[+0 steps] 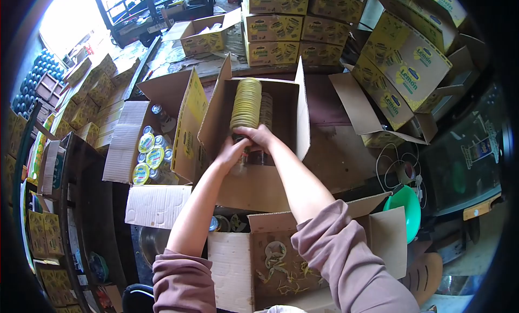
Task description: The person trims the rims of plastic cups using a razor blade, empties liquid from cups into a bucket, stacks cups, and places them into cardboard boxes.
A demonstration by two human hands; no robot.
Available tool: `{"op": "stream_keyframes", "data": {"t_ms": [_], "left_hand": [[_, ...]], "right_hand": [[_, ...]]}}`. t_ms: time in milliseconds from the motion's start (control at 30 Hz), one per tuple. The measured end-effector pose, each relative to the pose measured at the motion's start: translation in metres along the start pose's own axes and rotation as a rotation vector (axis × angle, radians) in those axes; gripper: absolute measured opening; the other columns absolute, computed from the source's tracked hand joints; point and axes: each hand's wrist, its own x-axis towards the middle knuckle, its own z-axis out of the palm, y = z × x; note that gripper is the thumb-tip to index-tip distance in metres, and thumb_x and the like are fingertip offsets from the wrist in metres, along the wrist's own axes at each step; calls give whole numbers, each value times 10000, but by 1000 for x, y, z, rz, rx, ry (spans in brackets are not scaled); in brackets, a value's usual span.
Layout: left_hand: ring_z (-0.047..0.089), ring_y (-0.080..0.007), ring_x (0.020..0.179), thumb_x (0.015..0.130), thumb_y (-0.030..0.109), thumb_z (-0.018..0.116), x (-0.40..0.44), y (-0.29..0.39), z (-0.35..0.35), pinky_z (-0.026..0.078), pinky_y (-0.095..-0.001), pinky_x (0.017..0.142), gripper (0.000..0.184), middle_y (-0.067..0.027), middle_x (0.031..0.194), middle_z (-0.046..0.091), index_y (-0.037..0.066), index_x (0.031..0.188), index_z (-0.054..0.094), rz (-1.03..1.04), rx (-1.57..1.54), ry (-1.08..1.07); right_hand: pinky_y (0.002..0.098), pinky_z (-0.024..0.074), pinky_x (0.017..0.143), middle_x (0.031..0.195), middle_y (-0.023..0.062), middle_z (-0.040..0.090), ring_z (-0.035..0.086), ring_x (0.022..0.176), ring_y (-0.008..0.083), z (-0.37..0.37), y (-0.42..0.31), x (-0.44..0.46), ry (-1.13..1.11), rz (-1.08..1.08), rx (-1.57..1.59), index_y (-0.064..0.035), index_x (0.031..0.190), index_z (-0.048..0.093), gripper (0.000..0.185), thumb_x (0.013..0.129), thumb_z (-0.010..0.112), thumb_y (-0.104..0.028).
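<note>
Both of my hands are closed around the near end of a long stack of yellow-rimmed pieces (246, 102), which look like nested plastic cups. My left hand (232, 153) grips from the left and below. Over the near end lies my right hand (257, 137), its fingers partly hidden. Clear printed plastic (241, 166) shows beneath the hands. Beside the yellow stack, a second, paler stack (266, 109) reaches down into the open cardboard box (282, 110) under my hands. Whether the yellow stack touches the box floor is hidden.
At left, an open carton (125, 132) holds several yellow-lidded cups (154, 156). A nearer box (230, 270) contains yellow strips and scraps. Printed Lemon cartons (273, 29) are stacked behind; more open ones (405, 70) lean at right, above a green bowl (404, 213).
</note>
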Motion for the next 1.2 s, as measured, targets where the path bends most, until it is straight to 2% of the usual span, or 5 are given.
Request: {"op": "stream_keyframes", "data": {"t_ms": [167,333,667,933,1200], "left_hand": [[386,-282,1193,724,496,598,-7,-32,2,301,-361,991,831,-255,1268,384,-43,1285,306,79,514,-73],[240,-339,1270,742,449,598,-46,-4,4,204,-382,1049,808,-217,1347,285,-1,1322,260,112,809,-250],[536,-123,621,754,69,605,-110,86,-39,453,-264,580,292,-48,744,550,34,1038,551,516,640,-351],[536,-174,693,753,149,605,-158,38,-200,454,-295,663,359,-116,874,533,23,1067,483,167,922,441],[384,-268,1161,656,133,652,-118,-2,-195,340,-398,929,604,-106,1203,430,110,1215,424,175,1457,225]], "right_hand": [[324,474,836,1038,201,573,585,937,307,-22,-11,-5,796,181,-568,33,1140,398,792,570,783,-359],[409,406,923,1324,228,299,411,1164,328,-39,13,17,701,222,-889,-7,1357,-84,1160,651,727,-442],[384,422,873,1256,140,371,444,1103,276,-8,17,34,-32,15,-1810,-54,1172,431,520,729,618,-253],[333,512,698,852,160,645,626,828,265,6,-58,12,-197,25,-1697,-16,802,668,239,661,584,-190],[377,451,803,1039,130,534,535,954,314,34,-111,-162,-18,-892,-1290,-44,1104,523,402,723,621,-122]]}}
